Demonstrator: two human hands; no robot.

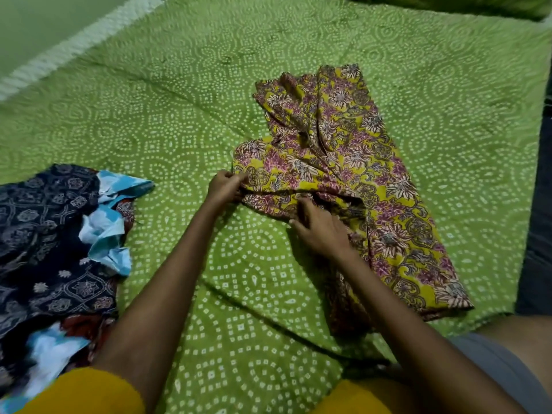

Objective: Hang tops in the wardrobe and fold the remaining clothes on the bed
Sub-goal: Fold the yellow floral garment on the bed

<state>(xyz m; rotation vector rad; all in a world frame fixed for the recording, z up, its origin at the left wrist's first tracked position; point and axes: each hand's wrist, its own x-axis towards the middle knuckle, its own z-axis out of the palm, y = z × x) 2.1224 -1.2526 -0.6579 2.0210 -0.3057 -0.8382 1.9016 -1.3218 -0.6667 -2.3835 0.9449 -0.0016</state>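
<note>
1. Yellow floral garment lies part-folded on green bedspread.
2. Left hand pinches its edge; right hand, fingers fairly straight, presses the fold.
3. Risk: uneven pull skews the crease; bunched middle may slip loose.

Dim, even light; soft blur, wide-angle bending at edges.
</note>
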